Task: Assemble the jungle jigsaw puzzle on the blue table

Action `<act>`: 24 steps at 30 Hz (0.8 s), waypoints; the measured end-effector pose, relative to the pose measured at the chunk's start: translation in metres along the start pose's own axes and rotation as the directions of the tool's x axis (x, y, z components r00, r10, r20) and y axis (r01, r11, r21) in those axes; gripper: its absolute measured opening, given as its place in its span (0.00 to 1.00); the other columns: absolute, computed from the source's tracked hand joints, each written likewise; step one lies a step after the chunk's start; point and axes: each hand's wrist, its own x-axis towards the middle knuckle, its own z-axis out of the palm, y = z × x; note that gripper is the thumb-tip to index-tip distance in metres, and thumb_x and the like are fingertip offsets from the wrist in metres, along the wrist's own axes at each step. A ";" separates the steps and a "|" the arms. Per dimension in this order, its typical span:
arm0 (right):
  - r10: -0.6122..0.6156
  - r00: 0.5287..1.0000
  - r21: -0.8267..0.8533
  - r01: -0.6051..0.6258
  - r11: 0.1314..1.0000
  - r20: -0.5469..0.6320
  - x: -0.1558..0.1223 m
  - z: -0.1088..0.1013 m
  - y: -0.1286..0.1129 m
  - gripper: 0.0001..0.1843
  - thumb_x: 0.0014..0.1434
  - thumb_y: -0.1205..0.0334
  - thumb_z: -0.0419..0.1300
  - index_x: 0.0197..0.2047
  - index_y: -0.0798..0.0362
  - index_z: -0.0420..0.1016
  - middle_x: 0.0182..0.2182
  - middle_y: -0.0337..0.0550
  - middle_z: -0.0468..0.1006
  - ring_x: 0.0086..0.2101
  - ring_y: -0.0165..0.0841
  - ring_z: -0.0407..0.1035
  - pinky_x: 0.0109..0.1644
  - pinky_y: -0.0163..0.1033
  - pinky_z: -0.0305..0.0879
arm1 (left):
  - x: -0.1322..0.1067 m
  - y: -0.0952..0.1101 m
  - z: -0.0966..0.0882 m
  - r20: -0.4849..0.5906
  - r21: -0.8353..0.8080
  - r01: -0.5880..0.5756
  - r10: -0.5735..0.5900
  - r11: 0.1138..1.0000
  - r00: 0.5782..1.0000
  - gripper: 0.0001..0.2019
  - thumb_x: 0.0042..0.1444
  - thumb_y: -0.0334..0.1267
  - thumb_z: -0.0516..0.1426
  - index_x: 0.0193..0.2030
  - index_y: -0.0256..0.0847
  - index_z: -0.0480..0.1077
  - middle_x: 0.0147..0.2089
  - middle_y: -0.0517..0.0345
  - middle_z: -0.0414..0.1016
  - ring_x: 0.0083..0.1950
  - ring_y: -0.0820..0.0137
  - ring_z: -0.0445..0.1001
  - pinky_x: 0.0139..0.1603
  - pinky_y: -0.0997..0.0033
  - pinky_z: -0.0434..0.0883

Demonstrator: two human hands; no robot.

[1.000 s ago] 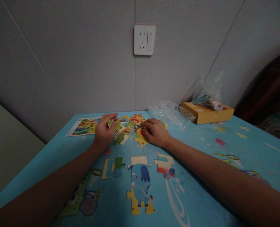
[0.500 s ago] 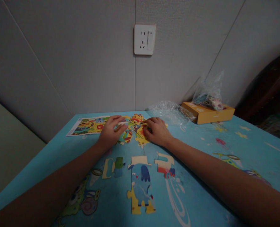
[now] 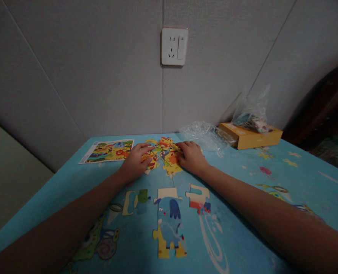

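Observation:
A pile of colourful puzzle pieces [image 3: 169, 156] lies between my two hands at the back of the table. At its left edge, my left hand [image 3: 136, 160] touches the pieces, thumb and fingers apart around an orange piece [image 3: 153, 163]. My right hand [image 3: 191, 156] rests on the pile's right edge with its fingers curved and thumb apart; what lies under the fingertips is hidden. Nearer me, joined pieces form a blue elephant [image 3: 169, 224]. A piece with green [image 3: 137, 201] lies to its left, and a white-and-red piece [image 3: 199, 198] to its right.
A printed picture sheet [image 3: 108, 150] lies at the back left. Crumpled clear plastic [image 3: 204, 134] sits behind my right hand. Beside it is a yellow box [image 3: 251, 140] with a plastic bag [image 3: 253, 114] on top. The wall with a socket [image 3: 174, 46] rises behind the table.
My left hand has shifted slightly down, uncovering more of the picture sheet. An orange piece now shows by its thumb where a green-teal one was. The right hand moved slightly right.

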 end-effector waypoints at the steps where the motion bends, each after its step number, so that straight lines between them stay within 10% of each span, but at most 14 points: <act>1: 0.000 1.000 -0.001 0.000 1.000 -0.001 0.000 0.000 0.000 0.22 0.61 0.65 0.52 0.57 0.58 0.72 0.48 0.56 0.77 0.48 0.48 0.67 0.53 0.51 0.60 | 0.000 -0.001 0.000 -0.004 0.005 0.003 -0.003 1.000 1.000 0.22 0.57 0.38 0.54 0.58 0.39 0.72 0.59 0.45 0.69 0.61 0.56 0.68 0.65 0.50 0.64; 12: -0.256 0.953 0.060 0.249 0.967 0.164 0.001 0.000 -0.007 0.26 0.70 0.48 0.44 0.67 0.42 0.61 0.67 0.45 0.61 0.65 0.57 0.50 0.62 0.73 0.40 | -0.001 0.008 0.007 0.031 0.107 -0.018 0.015 0.994 0.999 0.20 0.57 0.45 0.57 0.54 0.38 0.75 0.62 0.41 0.68 0.64 0.49 0.65 0.66 0.43 0.59; 18: -0.320 0.945 0.172 0.306 0.936 0.061 0.001 -0.006 -0.009 0.22 0.67 0.51 0.51 0.59 0.51 0.70 0.53 0.50 0.76 0.57 0.46 0.62 0.64 0.63 0.46 | -0.002 0.009 0.008 0.067 0.183 -0.062 0.051 0.981 0.996 0.24 0.57 0.46 0.58 0.59 0.40 0.71 0.64 0.43 0.66 0.66 0.51 0.62 0.67 0.44 0.56; 24: -0.229 0.971 0.045 0.226 0.973 0.068 -0.001 0.005 -0.009 0.28 0.67 0.46 0.49 0.66 0.47 0.63 0.64 0.53 0.63 0.63 0.54 0.52 0.63 0.66 0.44 | -0.003 0.009 0.008 0.085 0.177 -0.073 0.058 0.982 0.995 0.25 0.57 0.45 0.58 0.61 0.42 0.69 0.66 0.45 0.65 0.67 0.51 0.61 0.68 0.42 0.54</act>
